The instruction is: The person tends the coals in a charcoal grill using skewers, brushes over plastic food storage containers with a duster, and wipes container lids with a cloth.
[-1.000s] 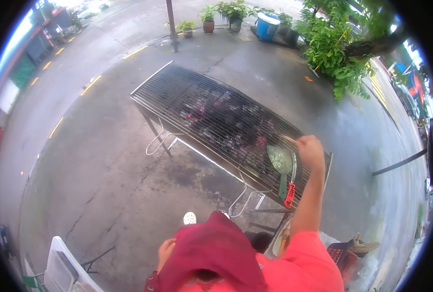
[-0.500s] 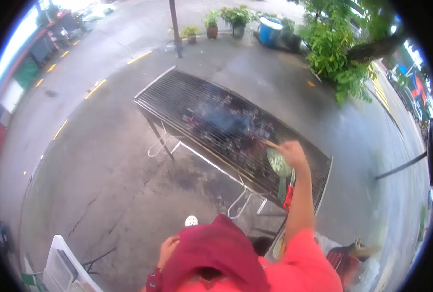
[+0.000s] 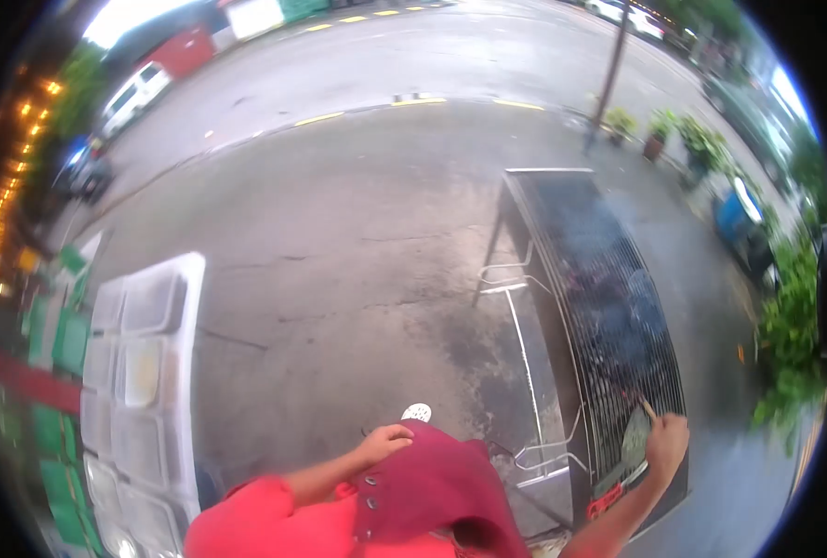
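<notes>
My right hand (image 3: 667, 446) is closed around a short light wooden stick (image 3: 648, 409), held low over the near end of a long charcoal grill (image 3: 569, 358). The stick's far tip is lost among the dark bars and embers. Beneath that hand, a pale green fan-shaped thing with a dark handle (image 3: 635, 435) lies on the grill, with a red object (image 3: 604, 503) beside it, partly hidden by my forearm. My left hand (image 3: 385, 444) rests on the maroon apron (image 3: 432, 474) at my front, fingers extended and holding nothing visible.
Smoke rises from the grill's middle. Wire loops stick out from its near side. On the left stands a white table (image 3: 193, 372) with several clear plastic containers (image 3: 142, 372). Potted plants and a blue bucket (image 3: 737, 214) line the right, and a pole (image 3: 610, 74) stands beyond.
My view has swung left, so the grill now appears farther right and the container table shows more fully. My left hand has come fully into sight; my right still grips the stick.
</notes>
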{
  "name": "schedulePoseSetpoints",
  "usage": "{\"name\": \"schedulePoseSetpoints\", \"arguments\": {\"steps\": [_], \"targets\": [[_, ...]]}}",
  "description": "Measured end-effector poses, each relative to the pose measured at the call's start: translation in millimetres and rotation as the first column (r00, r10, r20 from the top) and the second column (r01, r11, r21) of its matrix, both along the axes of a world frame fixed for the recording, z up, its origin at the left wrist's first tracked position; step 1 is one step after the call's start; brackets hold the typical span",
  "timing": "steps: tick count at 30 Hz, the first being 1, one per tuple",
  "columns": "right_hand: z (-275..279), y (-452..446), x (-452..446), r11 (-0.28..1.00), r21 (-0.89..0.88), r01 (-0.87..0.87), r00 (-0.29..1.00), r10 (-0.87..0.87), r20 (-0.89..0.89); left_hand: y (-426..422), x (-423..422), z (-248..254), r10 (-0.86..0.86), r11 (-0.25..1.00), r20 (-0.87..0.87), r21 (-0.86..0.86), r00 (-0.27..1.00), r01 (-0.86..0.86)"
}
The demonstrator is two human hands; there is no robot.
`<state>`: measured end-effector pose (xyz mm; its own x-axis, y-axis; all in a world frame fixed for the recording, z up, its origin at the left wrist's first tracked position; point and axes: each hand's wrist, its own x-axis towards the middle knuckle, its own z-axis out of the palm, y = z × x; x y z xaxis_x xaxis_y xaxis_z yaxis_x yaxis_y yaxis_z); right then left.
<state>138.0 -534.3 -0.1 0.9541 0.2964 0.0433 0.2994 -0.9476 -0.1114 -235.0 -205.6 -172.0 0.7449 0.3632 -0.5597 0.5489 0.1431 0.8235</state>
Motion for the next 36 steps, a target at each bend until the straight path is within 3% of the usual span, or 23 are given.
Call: {"name": "schedulePoseSetpoints", "arguments": {"steps": [3,5,6,9,12,15,18,20,23,29,30,32,34,36], "targets": [[-58.9,-7.3,19.7,0.995,0.102,-0.020,1.000,0.018,0.020,-9.4,-9.6,-16.8,0.009,0.999,0.033,0.050,0.999,-0.011],[-91.5,13.3,26.0,0.990,0.114,-0.077,0.990,0.063,0.127,-14.5,-7.2,-7.3,0.010,0.999,0.011,0.053,1.000,-0.010],[-93.3,23.7,22.3,0.988,0.113,-0.102,0.980,0.081,0.180,-13.8,-7.9,-4.7,0.005,0.999,0.000,0.049,1.000,-0.005],[-77.8,18.1,21.5,0.932,0.352,-0.085,0.996,0.071,0.053,-21.1,-11.0,-3.3,0.032,0.997,0.017,0.068,0.999,-0.033],[-22.4,-6.2,-0.8,0.947,0.321,0.008,0.998,0.012,-0.061,-30.9,-20.0,-5.4,0.081,0.995,0.012,0.064,0.997,-0.082],[-3.2,-29.0,-4.6,0.933,0.348,0.097,0.986,-0.042,-0.163,-36.9,-16.7,2.6,0.103,0.994,-0.002,0.048,0.995,-0.103],[-47.4,-14.7,18.3,0.974,0.175,-0.144,0.989,0.145,0.010,-38.1,-14.9,5.1,0.064,0.996,-0.009,0.067,0.998,-0.064],[-105.3,7.5,41.7,0.966,0.225,-0.127,0.992,0.118,0.053,-39.2,-11.2,0.9,0.027,0.995,-0.012,0.092,1.000,-0.026],[-63.7,8.8,24.4,0.956,0.267,-0.124,0.990,0.100,0.102,-41.8,-11.4,2.5,0.043,0.995,-0.017,0.086,0.999,-0.041],[33.4,-22.4,-13.3,0.943,0.333,0.021,0.999,-0.008,-0.038,-29.6,-2.0,12.2,-0.005,0.993,-0.016,0.120,1.000,0.007],[40.3,-19.3,-19.6,0.961,0.276,0.019,0.999,-0.007,-0.046,-23.5,2.6,8.4,-0.028,0.994,-0.014,0.110,0.999,0.030],[19.9,-4.9,-16.6,0.994,0.103,0.041,0.999,-0.038,-0.037,-10.8,9.5,-3.6,-0.070,0.992,-0.006,0.102,0.998,0.070],[-19.4,17.6,-10.4,0.997,0.056,0.056,0.997,-0.059,0.054,3.6,24.0,-11.6,-0.093,0.995,0.009,0.036,0.996,0.092],[-18.8,29.8,-13.5,0.982,0.165,0.087,0.995,-0.095,0.040,18.5,35.3,-20.5,-0.103,0.995,0.020,-0.015,0.994,0.104]]}}
